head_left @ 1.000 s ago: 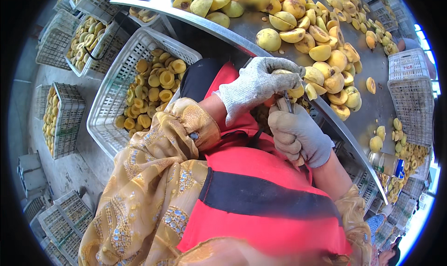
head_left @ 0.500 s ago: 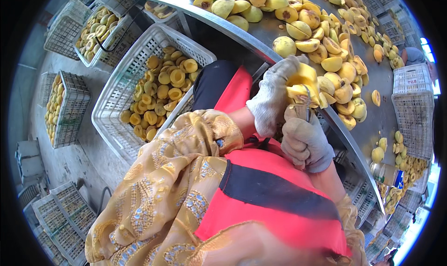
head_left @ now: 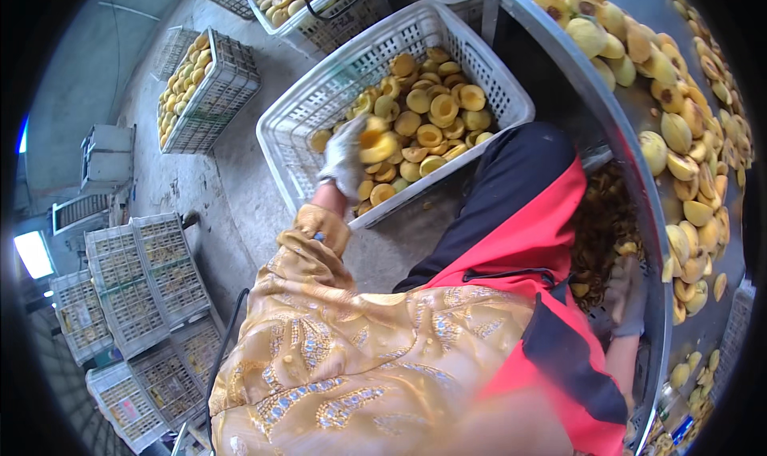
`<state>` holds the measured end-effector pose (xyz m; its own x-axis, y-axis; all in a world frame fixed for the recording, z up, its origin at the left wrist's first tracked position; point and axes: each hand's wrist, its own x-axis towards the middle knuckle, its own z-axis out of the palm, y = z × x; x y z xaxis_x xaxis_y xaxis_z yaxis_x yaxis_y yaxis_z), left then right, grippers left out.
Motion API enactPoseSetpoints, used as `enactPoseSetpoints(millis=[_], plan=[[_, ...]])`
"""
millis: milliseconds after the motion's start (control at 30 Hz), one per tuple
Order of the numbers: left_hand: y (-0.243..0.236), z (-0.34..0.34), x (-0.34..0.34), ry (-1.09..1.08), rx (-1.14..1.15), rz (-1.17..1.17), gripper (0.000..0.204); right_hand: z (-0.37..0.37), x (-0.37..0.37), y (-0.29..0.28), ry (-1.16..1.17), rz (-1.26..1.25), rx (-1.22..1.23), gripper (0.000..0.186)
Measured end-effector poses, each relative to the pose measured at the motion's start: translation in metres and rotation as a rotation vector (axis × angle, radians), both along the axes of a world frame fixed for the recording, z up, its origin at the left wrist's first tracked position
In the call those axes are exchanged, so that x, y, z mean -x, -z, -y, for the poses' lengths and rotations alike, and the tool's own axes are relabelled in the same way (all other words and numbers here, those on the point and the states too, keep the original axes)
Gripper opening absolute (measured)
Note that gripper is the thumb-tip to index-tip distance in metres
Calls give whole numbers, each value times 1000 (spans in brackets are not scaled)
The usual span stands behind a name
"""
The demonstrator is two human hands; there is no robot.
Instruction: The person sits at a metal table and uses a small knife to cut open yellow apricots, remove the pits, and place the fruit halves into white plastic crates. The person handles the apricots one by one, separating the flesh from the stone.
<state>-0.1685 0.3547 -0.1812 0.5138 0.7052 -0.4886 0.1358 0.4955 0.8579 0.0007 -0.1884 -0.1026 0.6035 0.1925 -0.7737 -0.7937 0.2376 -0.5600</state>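
My left hand (head_left: 345, 159), in a pale work glove, reaches over a white plastic crate (head_left: 289, 146) at the upper middle. Its fingers are closed on yellow peach halves (head_left: 379, 146), held just above the fruit in the crate. Hollowed peach halves (head_left: 431, 135) fill much of that crate. Low at the right, my gloved right hand (head_left: 626, 295) hangs beside the metal table's edge (head_left: 657, 240). Its fingers look curled, but shadow and blur hide what they hold. Dark scraps and peelings (head_left: 599, 224) lie just past it.
Many peach halves (head_left: 697, 212) are heaped on the metal table at right. A filled crate (head_left: 209, 97) stands on the floor at upper left, another full crate (head_left: 319, 17) behind mine. Stacked crates (head_left: 152, 284) stand at left. My knee (head_left: 535, 148) juts between crate and table.
My hands were together at the table edge, with peach and a metal pitting tool. My left hand has carried peach halves left over the crate; my right has dropped beside the table. The view swung left.
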Motion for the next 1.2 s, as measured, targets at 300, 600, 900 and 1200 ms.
enactPoseSetpoints(millis=[300, 600, 900, 1200], plan=[[54, -87, 86, -14, -465, -716, 37, 33, -22, 57, -133, 4, 711, 29], [127, -58, 69, 487, -1328, -1214, 48, 13, -10, 39, -221, 1, 743, 33], [155, -121, 32, 472, -813, -951, 51, -7, 1, 40, -201, 145, 792, 28], [253, -144, 21, 757, -827, -1215, 43, -28, -11, 1, -124, 147, 879, 20]])
